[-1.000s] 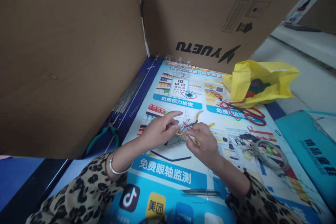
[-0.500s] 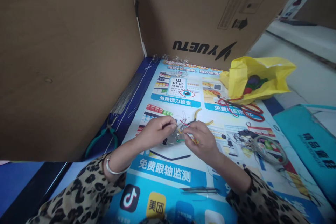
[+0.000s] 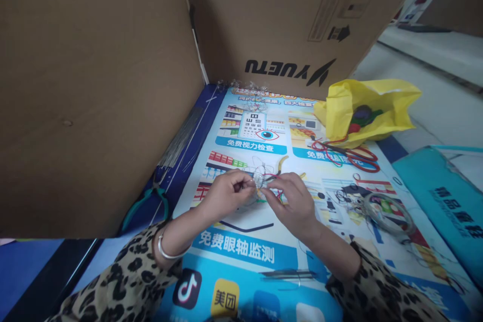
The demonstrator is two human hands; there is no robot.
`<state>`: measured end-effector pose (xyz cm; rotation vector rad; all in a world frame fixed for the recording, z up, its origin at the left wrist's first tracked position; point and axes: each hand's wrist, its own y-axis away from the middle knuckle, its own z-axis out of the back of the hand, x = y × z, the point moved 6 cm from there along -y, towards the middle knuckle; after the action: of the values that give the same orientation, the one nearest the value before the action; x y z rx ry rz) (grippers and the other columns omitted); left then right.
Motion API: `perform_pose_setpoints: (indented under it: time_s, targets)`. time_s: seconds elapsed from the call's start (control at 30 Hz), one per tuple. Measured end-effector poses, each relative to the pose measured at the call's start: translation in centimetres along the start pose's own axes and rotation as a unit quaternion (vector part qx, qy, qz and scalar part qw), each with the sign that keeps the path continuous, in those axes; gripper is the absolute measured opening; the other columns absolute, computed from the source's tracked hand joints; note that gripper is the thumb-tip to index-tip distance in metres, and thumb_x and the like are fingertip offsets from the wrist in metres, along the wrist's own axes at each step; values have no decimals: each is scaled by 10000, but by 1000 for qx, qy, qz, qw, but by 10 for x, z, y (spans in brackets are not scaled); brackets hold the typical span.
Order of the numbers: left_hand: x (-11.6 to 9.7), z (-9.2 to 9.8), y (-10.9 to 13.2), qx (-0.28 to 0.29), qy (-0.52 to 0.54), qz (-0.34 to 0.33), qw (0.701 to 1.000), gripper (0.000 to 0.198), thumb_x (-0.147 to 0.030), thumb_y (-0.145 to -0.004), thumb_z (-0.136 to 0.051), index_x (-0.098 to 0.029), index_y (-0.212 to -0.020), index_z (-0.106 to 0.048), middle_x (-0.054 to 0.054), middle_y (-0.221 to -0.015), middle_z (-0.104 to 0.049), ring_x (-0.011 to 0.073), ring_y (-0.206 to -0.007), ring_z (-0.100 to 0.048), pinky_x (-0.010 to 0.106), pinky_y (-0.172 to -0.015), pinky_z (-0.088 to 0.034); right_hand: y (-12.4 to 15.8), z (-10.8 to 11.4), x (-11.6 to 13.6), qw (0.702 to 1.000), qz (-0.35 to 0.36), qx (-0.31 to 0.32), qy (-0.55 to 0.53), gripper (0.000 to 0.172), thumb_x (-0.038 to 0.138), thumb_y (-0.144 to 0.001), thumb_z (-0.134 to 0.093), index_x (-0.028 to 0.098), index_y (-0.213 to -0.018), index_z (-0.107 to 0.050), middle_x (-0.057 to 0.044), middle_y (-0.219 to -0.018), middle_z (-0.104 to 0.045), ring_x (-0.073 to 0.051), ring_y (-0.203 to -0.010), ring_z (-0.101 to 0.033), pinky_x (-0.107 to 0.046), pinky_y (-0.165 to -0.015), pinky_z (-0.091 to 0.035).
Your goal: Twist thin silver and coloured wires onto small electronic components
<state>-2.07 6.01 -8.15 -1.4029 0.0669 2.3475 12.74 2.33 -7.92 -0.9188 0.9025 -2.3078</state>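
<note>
A tangled piece of thin silvery wire (image 3: pixel 258 179) with some red strands stands between my hands over the printed sheet. My left hand (image 3: pixel 231 192), a bracelet at its wrist, pinches the wire piece from the left. At its right side, my right hand (image 3: pixel 291 200) has thumb and forefinger close together on the thin strands; the exact strand is too small to make out. Yellow-handled pliers (image 3: pixel 282 165) lie just behind my right hand, partly hidden by it.
Cardboard walls (image 3: pixel 264 20) rise behind and at the left. Teal-handled pliers (image 3: pixel 164 200) and metal rods (image 3: pixel 181 138) lie left. On the right are a yellow bag (image 3: pixel 339 110), red-handled scissors (image 3: pixel 372 161), a wire coil (image 3: pixel 390 214) and a teal box (image 3: pixel 433 196). Dark thin tools (image 3: pixel 289 274) lie in front.
My right hand has turned slightly and its fingers have shifted at the wire piece, which stands more upright. The whole view has moved slightly.
</note>
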Motion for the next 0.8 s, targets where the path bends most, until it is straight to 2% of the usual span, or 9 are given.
perform_pose_setpoints:
  time_s: [0.07,0.2,0.5,0.63,0.8]
  targets:
    - [2,1,0,-27,7,6,1000,50,-130,-734,-585,-163,-699,-599,-20,-674,-576,92,-608,-489,206,-572,-389,-1,2,3,1000,-4,-3,7,74,141,-777,-624,206,-799,-595,-48,-751,-583,-199,-768,-556,-359,-691,-481]
    - [-1,2,3,-65,-3,-10,998,65,-112,-734,-597,-166,-697,-592,-18,-673,-572,102,-636,-513,217,-595,-407,-2,2,9,999,-27,10,-19,64,131,-774,-613,193,-789,-615,-48,-747,-576,-185,-738,-560,-335,-662,-476]
    - [-14,0,15,-124,-83,-173,974,83,-153,-807,-586,-189,-854,-645,13,-713,-623,128,-683,-565,254,-632,-460,-4,-3,4,977,-173,43,-120,106,139,-786,-585,209,-776,-664,-2,-694,-573,-130,-640,-556,-246,-571,-464]
    - [-15,-1,18,-135,-116,-225,958,108,-141,-820,-571,-185,-893,-638,35,-767,-659,148,-736,-582,290,-673,-474,-6,-1,4,971,-186,54,-140,119,155,-791,-576,205,-734,-668,1,-660,-571,-122,-602,-556,-239,-551,-467]
    - [-17,-3,20,-141,-164,-251,944,128,-142,-828,-548,-186,-908,-638,40,-752,-654,153,-718,-581,306,-677,-469,-6,-3,4,974,-176,57,-128,119,149,-777,-572,205,-712,-655,-8,-677,-589,-138,-643,-578,-250,-569,-470]
